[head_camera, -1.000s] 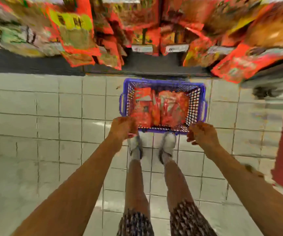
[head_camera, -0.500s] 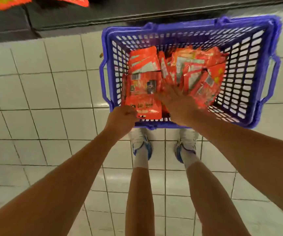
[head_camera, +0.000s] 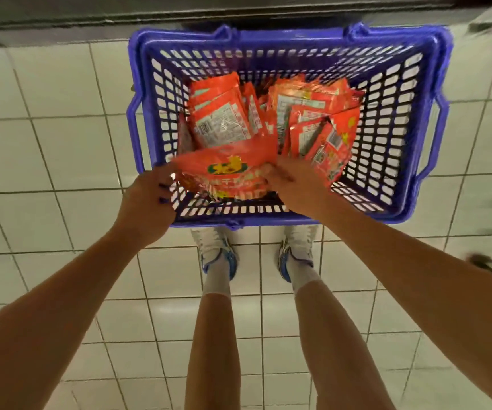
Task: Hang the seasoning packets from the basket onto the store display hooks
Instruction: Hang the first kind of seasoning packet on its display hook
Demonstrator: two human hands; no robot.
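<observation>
Two bare legs (head_camera: 215, 344) stand nearest to us on the white tiled floor (head_camera: 46, 149), in white socks and white trainers (head_camera: 219, 253) with blue trim, toes just under the near rim of the basket.

Both our forearms reach forward over that rim. Our left hand (head_camera: 145, 207) curls over the near left corner of the basket, fingers hooked down inside the lattice wall; dark polish shows on the nails. Our right hand (head_camera: 293, 184) is inside the basket, fingers and thumb pinched on the right edge of a bundle of packets (head_camera: 224, 170), which is lifted slightly and blurred. The front of the top packet is red-orange with a green oval logo bearing a yellow figure, and a line of pale Chinese characters below it; we cannot read them through the blur.

Farther in, the blue plastic basket (head_camera: 410, 113) sits on the floor, its walls pierced with slots and a handle folded down on each side. Many loose seasoning packets (head_camera: 313, 119) lie heaped in it, red-orange, several showing their backs with white printed panels and barcodes, the text too small to read.

Beyond the basket runs a dark base ledge (head_camera: 91, 13) along the far edge of the tiles.
</observation>
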